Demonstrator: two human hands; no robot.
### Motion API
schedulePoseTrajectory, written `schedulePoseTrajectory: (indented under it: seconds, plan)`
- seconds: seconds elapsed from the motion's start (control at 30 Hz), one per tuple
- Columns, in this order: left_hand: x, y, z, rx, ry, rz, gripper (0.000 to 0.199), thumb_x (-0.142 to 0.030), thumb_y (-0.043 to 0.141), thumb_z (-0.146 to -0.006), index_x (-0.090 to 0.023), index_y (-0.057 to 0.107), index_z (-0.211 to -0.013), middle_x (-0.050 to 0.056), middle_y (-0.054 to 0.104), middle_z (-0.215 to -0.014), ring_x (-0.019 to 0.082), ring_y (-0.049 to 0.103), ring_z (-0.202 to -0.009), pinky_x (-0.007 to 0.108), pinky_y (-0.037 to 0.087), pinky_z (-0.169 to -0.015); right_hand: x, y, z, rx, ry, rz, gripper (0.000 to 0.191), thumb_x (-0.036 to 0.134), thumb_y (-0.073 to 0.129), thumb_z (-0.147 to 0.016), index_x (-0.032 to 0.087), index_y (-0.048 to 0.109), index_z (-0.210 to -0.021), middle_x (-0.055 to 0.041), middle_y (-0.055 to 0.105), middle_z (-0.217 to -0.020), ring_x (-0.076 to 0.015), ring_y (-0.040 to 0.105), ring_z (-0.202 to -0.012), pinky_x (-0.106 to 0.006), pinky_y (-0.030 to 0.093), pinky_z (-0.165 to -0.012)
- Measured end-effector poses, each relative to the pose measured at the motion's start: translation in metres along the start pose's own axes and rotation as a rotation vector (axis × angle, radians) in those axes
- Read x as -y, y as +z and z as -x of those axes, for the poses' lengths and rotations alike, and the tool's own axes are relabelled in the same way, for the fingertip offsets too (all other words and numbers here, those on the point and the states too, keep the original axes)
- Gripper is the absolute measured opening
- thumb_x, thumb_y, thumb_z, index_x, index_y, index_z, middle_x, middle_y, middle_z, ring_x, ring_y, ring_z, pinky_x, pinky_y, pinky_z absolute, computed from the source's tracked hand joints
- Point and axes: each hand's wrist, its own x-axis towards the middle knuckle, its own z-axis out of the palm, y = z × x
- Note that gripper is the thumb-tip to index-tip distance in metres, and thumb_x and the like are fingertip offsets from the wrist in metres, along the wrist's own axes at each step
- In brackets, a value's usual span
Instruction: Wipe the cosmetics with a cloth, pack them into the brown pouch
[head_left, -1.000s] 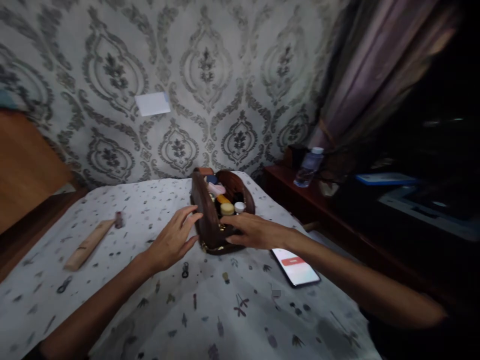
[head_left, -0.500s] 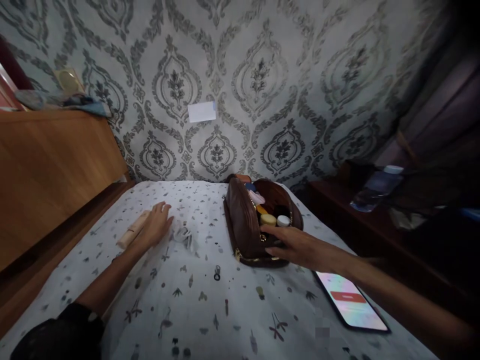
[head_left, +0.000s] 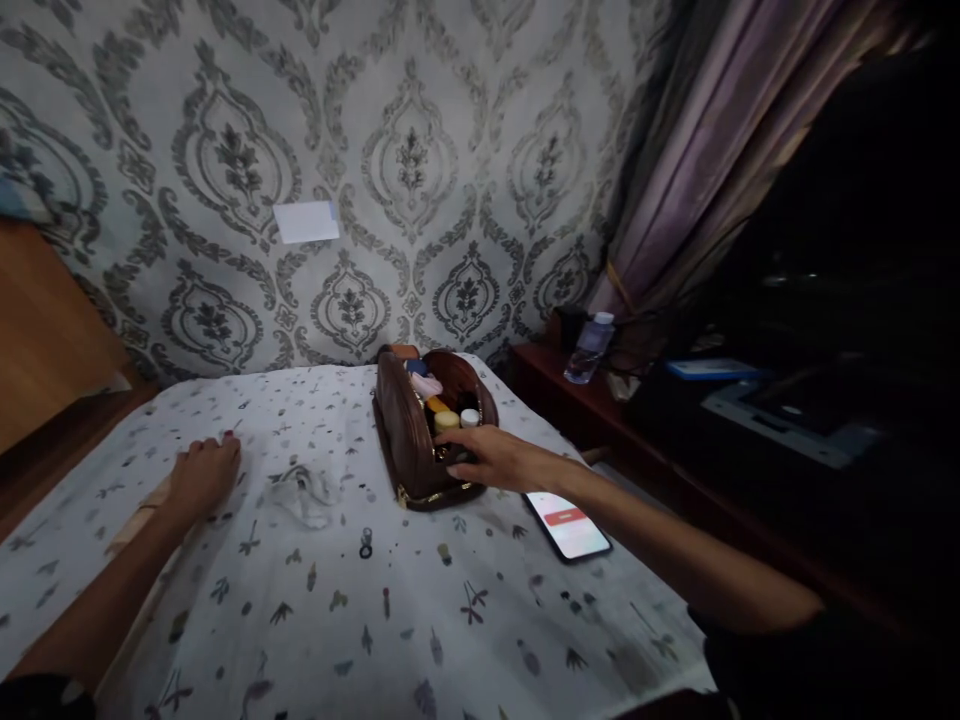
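Observation:
A brown cosmetic bag [head_left: 401, 420] stands unzipped on the patterned white sheet [head_left: 390, 620]. Inside it are a yellow-lidded jar [head_left: 447, 421], a white-lidded container [head_left: 469, 417] and a pink item [head_left: 426, 385]. My right hand [head_left: 491, 456] reaches over the bag's front opening, thumb and forefinger apart, nothing visible between them. Farther left, my left hand [head_left: 204, 475] lies with bent fingers over a slim beige tube-like item [head_left: 142, 515], partly covering it. Beside that hand is a crumpled, whitish translucent item [head_left: 301, 495], its kind unclear.
A lit smartphone [head_left: 574, 535] lies below my right forearm. Along the right runs a dark red ledge [head_left: 544, 370] with a clear bottle [head_left: 590, 350]. Patterned wallpaper with a white card [head_left: 306, 221] rises behind; a wooden panel [head_left: 52, 330] stands left.
The view has swung to the right, so everything sits farther left. My left hand's fingers look more bent over the beige item. My right hand stays at the bag's opening.

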Motion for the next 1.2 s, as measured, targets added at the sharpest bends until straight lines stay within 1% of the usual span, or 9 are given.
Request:
schedulePoseTrajectory:
  seconds: [0.2,0.33,0.43,0.6,0.77,0.87,1.07,1.13,1.2]
  plan:
    - [-0.002,-0.008,-0.001,-0.013,0.023,-0.021,0.045,-0.023,0.03,-0.092,-0.01,0.064,-0.119,0.025,0.067,-0.1,0.039,0.062,-0.1,0.047,0.046,-0.082,-0.004,0.002,0.004,-0.041,-0.038,-0.032,0.045,0.023,0.058,-0.089,0.014,0.056,-0.133,-0.0106,0.067,-0.118,-0.0211,0.064,-0.101,-0.033,0.047,-0.09]
    - [-0.006,-0.02,0.007,-0.016,0.059,0.086,0.043,-0.028,0.032,-0.093,-0.015,0.065,-0.116,0.016,0.067,-0.093,0.035,0.065,-0.09,0.04,0.047,-0.072,-0.004,0.001,0.006,-0.035,-0.07,-0.057,0.039,0.022,0.058,-0.09,0.014,0.059,-0.128,-0.0094,0.068,-0.114,-0.0198,0.064,-0.098,-0.031,0.047,-0.088]
    - [-0.008,-0.025,0.014,-0.031,0.048,0.125,0.04,-0.033,0.032,-0.093,-0.018,0.066,-0.107,0.011,0.065,-0.089,0.03,0.065,-0.082,0.033,0.044,-0.063,-0.001,-0.001,0.006,-0.027,-0.055,-0.034,0.036,0.021,0.059,-0.089,0.014,0.061,-0.125,-0.0085,0.069,-0.108,-0.0199,0.064,-0.094,-0.032,0.047,-0.087]
    - [-0.001,-0.017,0.017,-0.08,-0.001,0.217,0.026,-0.034,0.038,-0.09,-0.024,0.063,-0.089,0.004,0.065,-0.086,0.025,0.063,-0.078,0.028,0.041,-0.062,0.003,-0.001,0.007,-0.056,-0.041,0.029,0.031,0.019,0.06,-0.089,0.016,0.063,-0.12,-0.0081,0.069,-0.108,-0.0203,0.063,-0.097,-0.031,0.046,-0.088]
    - [0.013,-0.002,0.015,-0.118,-0.073,0.398,0.024,-0.039,0.046,-0.082,-0.024,0.063,-0.088,0.003,0.065,-0.079,0.025,0.061,-0.075,0.027,0.042,-0.061,-0.001,0.002,0.008,-0.1,-0.09,0.069,0.028,0.016,0.061,-0.088,0.017,0.065,-0.116,-0.0076,0.069,-0.111,-0.0202,0.064,-0.102,-0.032,0.046,-0.092]
    - [0.014,-0.002,0.016,-0.125,-0.151,0.554,0.023,-0.042,0.051,-0.075,-0.026,0.064,-0.085,0.001,0.068,-0.079,0.024,0.062,-0.076,0.027,0.043,-0.063,-0.001,0.002,0.009,-0.111,-0.097,0.074,0.029,0.015,0.061,-0.089,0.016,0.065,-0.117,-0.009,0.069,-0.114,-0.0209,0.063,-0.106,-0.032,0.045,-0.095]
    - [-0.013,-0.032,0.033,-0.128,-0.278,1.09,0.031,-0.047,0.07,-0.048,-0.026,0.067,-0.071,-0.003,0.068,-0.07,0.021,0.06,-0.071,0.026,0.047,-0.065,-0.005,0.005,0.01,-0.133,-0.1,0.078,0.029,0.019,0.061,-0.09,0.016,0.066,-0.118,-0.0096,0.069,-0.113,-0.0216,0.063,-0.106,-0.033,0.045,-0.094]
    - [-0.025,-0.041,0.04,-0.103,-0.28,1.197,0.036,-0.047,0.075,-0.042,-0.025,0.069,-0.07,-0.003,0.068,-0.071,0.02,0.059,-0.071,0.026,0.048,-0.064,-0.007,0.006,0.01,-0.141,-0.091,0.079,0.029,0.019,0.06,-0.09,0.014,0.066,-0.118,-0.0103,0.069,-0.113,-0.0219,0.063,-0.106,-0.033,0.045,-0.094]
    - [-0.036,-0.049,0.047,-0.087,-0.25,1.247,0.039,-0.049,0.078,-0.04,-0.025,0.071,-0.07,-0.003,0.069,-0.074,0.02,0.059,-0.072,0.027,0.049,-0.064,-0.006,0.006,0.01,-0.157,-0.071,0.069,0.028,0.018,0.06,-0.09,0.014,0.067,-0.117,-0.0103,0.07,-0.112,-0.0222,0.063,-0.105,-0.033,0.044,-0.093]
